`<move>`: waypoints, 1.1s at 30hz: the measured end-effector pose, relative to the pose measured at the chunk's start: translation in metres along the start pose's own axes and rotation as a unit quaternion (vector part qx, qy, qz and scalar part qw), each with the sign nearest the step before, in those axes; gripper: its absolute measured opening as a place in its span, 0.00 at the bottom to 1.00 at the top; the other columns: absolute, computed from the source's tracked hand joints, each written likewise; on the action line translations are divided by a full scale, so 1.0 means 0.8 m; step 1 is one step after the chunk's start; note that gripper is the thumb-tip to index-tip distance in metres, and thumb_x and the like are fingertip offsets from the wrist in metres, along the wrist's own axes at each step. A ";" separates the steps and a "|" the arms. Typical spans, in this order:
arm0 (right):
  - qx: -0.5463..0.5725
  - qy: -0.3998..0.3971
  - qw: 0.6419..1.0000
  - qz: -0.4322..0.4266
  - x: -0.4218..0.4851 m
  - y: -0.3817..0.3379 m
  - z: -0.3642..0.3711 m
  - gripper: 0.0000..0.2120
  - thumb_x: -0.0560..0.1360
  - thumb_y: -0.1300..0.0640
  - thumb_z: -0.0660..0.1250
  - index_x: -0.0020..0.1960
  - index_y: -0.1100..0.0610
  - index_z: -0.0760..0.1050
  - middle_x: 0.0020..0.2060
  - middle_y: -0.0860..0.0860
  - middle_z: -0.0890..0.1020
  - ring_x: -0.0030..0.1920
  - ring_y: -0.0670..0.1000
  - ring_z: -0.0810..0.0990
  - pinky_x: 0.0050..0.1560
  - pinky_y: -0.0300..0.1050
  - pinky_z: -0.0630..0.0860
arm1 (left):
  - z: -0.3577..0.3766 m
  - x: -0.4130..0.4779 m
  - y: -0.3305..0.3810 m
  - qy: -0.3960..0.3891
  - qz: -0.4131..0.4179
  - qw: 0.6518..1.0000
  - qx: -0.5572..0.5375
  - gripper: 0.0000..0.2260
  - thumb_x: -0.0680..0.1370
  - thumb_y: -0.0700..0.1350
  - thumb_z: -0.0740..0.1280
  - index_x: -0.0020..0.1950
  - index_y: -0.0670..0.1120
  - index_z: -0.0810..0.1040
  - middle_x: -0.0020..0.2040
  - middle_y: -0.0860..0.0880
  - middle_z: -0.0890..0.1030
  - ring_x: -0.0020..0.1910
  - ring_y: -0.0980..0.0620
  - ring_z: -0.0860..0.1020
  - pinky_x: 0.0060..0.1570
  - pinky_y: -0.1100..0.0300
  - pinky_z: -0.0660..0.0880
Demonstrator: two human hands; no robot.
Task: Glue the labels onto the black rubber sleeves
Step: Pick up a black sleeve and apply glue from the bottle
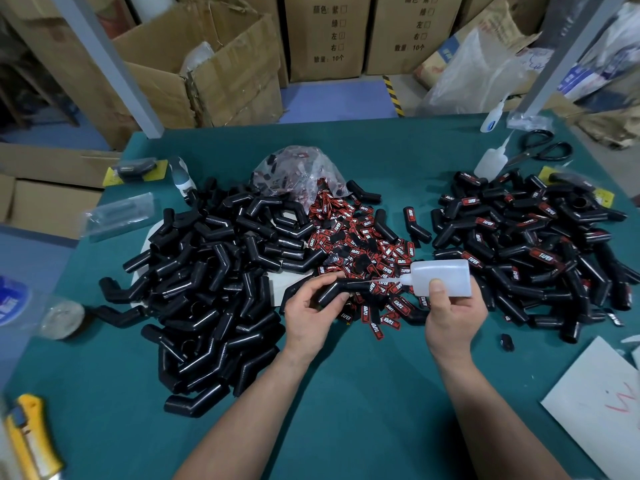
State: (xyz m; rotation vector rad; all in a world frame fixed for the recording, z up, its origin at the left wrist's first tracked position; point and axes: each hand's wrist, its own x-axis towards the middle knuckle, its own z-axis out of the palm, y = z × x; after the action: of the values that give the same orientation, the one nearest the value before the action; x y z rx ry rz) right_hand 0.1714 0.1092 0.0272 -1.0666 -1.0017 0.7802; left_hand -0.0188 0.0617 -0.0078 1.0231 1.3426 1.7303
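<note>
My left hand (310,311) grips a bent black rubber sleeve (341,289) just above the green table (346,393). My right hand (450,315) holds a white glue bottle (441,277) on its side, its thin nozzle pointing left onto the sleeve's upper arm. A large heap of bare black sleeves (214,271) lies to the left. Loose red-and-black labels (363,244) are spread in the middle, behind my hands. Sleeves with labels on them (526,251) are piled at the right.
A clear bag of labels (298,171) sits behind the label pile. Two more glue bottles (490,161) and black scissors (543,148) lie at the back right. A yellow utility knife (29,434) is at the near left, white paper (599,403) at the near right, cardboard boxes (214,64) beyond.
</note>
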 end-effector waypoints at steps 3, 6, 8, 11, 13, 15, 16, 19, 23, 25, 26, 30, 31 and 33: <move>-0.001 -0.003 1.000 -0.005 0.000 -0.002 0.001 0.07 0.71 0.49 0.68 0.46 0.50 0.75 0.36 0.35 0.82 0.37 0.35 0.79 0.38 0.29 0.74 | 0.000 0.001 -0.001 0.000 0.007 1.000 -0.003 0.15 0.72 0.47 0.78 0.56 0.61 0.85 0.58 0.51 0.86 0.61 0.48 0.84 0.65 0.53 0.78; -0.001 -0.005 1.000 -0.009 -0.001 -0.002 0.001 0.07 0.72 0.49 0.68 0.47 0.50 0.75 0.37 0.35 0.82 0.37 0.35 0.80 0.39 0.29 0.74 | 0.000 0.001 -0.003 0.001 0.008 1.000 -0.001 0.15 0.72 0.47 0.78 0.57 0.60 0.85 0.58 0.50 0.86 0.61 0.48 0.84 0.64 0.53 0.78; -0.005 -0.005 1.000 -0.010 -0.001 -0.003 0.001 0.07 0.72 0.49 0.68 0.47 0.49 0.75 0.38 0.35 0.82 0.38 0.35 0.80 0.39 0.30 0.74 | -0.001 0.001 -0.006 -0.002 0.010 1.000 0.002 0.15 0.73 0.48 0.78 0.58 0.60 0.85 0.59 0.50 0.86 0.61 0.47 0.84 0.65 0.52 0.78; -0.006 -0.007 1.000 -0.013 -0.001 -0.005 0.000 0.04 0.72 0.48 0.69 0.46 0.43 0.79 0.37 0.35 0.82 0.38 0.36 0.79 0.39 0.30 0.75 | -0.003 0.001 -0.007 -0.003 0.009 1.000 0.006 0.14 0.74 0.53 0.79 0.58 0.59 0.84 0.59 0.50 0.86 0.62 0.47 0.83 0.65 0.53 0.78; 0.000 -0.007 1.000 -0.012 -0.001 -0.005 -0.001 0.04 0.72 0.49 0.69 0.46 0.44 0.79 0.37 0.35 0.82 0.38 0.36 0.80 0.39 0.31 0.75 | -0.003 0.002 -0.008 -0.001 0.010 1.000 0.009 0.14 0.74 0.55 0.79 0.59 0.58 0.84 0.59 0.50 0.86 0.61 0.47 0.83 0.64 0.53 0.78; 0.006 -0.007 1.000 -0.011 -0.001 -0.005 0.000 0.06 0.72 0.49 0.69 0.48 0.48 0.76 0.38 0.35 0.83 0.38 0.36 0.80 0.39 0.30 0.75 | -0.004 0.002 -0.010 -0.003 0.010 1.000 0.013 0.15 0.74 0.55 0.79 0.59 0.58 0.84 0.59 0.50 0.86 0.61 0.47 0.83 0.64 0.53 0.78; 0.007 -0.008 1.000 -0.011 -0.001 -0.005 0.000 0.07 0.72 0.50 0.69 0.48 0.50 0.76 0.38 0.36 0.83 0.39 0.36 0.80 0.39 0.30 0.75 | -0.004 0.002 -0.011 -0.004 0.010 1.000 0.014 0.15 0.74 0.55 0.79 0.60 0.58 0.84 0.60 0.50 0.86 0.62 0.47 0.83 0.64 0.54 0.78; 0.009 -0.010 1.000 -0.008 -0.002 -0.005 0.001 0.07 0.72 0.50 0.68 0.48 0.52 0.75 0.38 0.35 0.83 0.39 0.35 0.80 0.40 0.29 0.75 | -0.005 0.002 -0.012 -0.002 0.008 1.000 0.015 0.15 0.74 0.55 0.79 0.59 0.57 0.84 0.60 0.49 0.86 0.62 0.47 0.83 0.65 0.53 0.78; 0.008 -0.009 1.000 -0.007 -0.002 -0.008 0.002 0.07 0.72 0.50 0.68 0.48 0.51 0.75 0.38 0.34 0.82 0.39 0.35 0.80 0.40 0.29 0.75 | -0.004 0.002 -0.012 -0.002 0.012 1.000 0.012 0.15 0.74 0.55 0.79 0.59 0.57 0.84 0.60 0.50 0.86 0.62 0.47 0.83 0.64 0.55 0.78; 0.006 -0.010 1.000 -0.008 -0.002 -0.008 0.002 0.07 0.72 0.50 0.68 0.47 0.51 0.75 0.38 0.34 0.82 0.38 0.35 0.80 0.40 0.28 0.74 | -0.004 0.002 -0.013 -0.005 0.014 1.000 0.011 0.14 0.74 0.52 0.79 0.59 0.57 0.84 0.59 0.50 0.86 0.61 0.48 0.83 0.64 0.57 0.78; 0.006 -0.009 1.000 -0.007 -0.002 -0.009 0.002 0.07 0.72 0.50 0.68 0.47 0.52 0.75 0.37 0.34 0.82 0.38 0.35 0.79 0.40 0.28 0.74 | -0.004 0.003 -0.014 -0.005 0.014 1.000 0.011 0.14 0.74 0.50 0.78 0.59 0.57 0.84 0.59 0.50 0.86 0.61 0.48 0.83 0.64 0.57 0.77; -0.002 -0.005 1.000 -0.005 -0.003 -0.009 0.003 0.07 0.71 0.49 0.68 0.46 0.51 0.74 0.37 0.34 0.82 0.37 0.34 0.79 0.39 0.28 0.74 | -0.004 0.004 -0.016 -0.011 0.018 1.000 0.015 0.14 0.74 0.47 0.78 0.59 0.57 0.85 0.59 0.50 0.86 0.61 0.47 0.83 0.65 0.57 0.77; -0.004 -0.004 1.000 -0.005 -0.003 -0.009 0.002 0.08 0.71 0.49 0.68 0.46 0.50 0.74 0.36 0.34 0.82 0.37 0.34 0.79 0.39 0.28 0.74 | -0.004 0.003 -0.016 -0.012 0.018 1.000 0.015 0.14 0.74 0.47 0.78 0.59 0.57 0.85 0.59 0.50 0.86 0.62 0.47 0.83 0.65 0.56 0.77; -0.008 -0.004 1.000 -0.004 -0.002 -0.008 0.002 0.08 0.71 0.48 0.68 0.46 0.50 0.75 0.36 0.34 0.82 0.37 0.35 0.79 0.38 0.29 0.74 | -0.003 0.003 -0.014 -0.011 0.015 1.000 0.012 0.14 0.74 0.49 0.79 0.59 0.57 0.85 0.59 0.49 0.86 0.62 0.47 0.83 0.65 0.55 0.77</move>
State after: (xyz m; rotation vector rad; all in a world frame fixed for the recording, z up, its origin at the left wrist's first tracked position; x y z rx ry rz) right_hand 0.1694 0.1061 0.0330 -1.0741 -1.0198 0.7716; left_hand -0.0215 0.0649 -0.0189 1.0774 1.3427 1.7256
